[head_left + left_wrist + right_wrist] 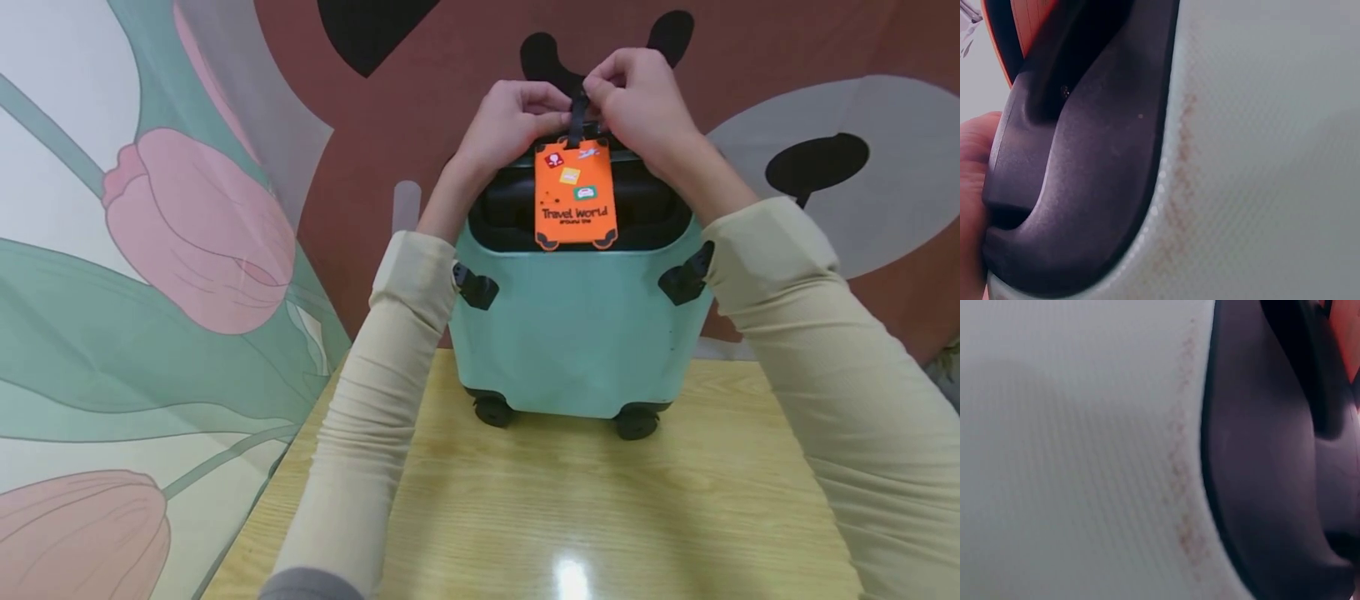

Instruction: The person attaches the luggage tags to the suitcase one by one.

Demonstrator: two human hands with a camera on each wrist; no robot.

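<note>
A thin black rubber strap (pixel 578 112) is pinched between the curled fingers (pixel 611 83) of the right hand (pixel 645 104), and it is met from the other side by the fingers (pixel 543 100) of the left hand (pixel 510 125), which are curled at the strap's base; whether the strap is actually gripped there cannot be told. Just below the fingers an orange rubber luggage tag printed "Travel World" (pixel 575 193) is hung, lying flat against the black recessed handle housing (pixel 652 208) of a small mint-green hard-shell suitcase (pixel 577 333).

A slip is judged likely if the narrow strap is tugged before its loop is seated, since little of it is held. Because force is applied high on the case, which is stood on black wheels (pixel 636 422), it could be rolled or tipped away from the fingers. The strap could also be caught under the handle and twisted.

Further below the fingers, the case is carried by a pale, glossy wood-grain tabletop (pixel 570 517), on which a light is reflected. Behind the fingers a brown wall painted with black and grey shapes (pixel 420 83) is seen; to their left, a wall with large pink tulips on green (pixel 150 250).
</note>
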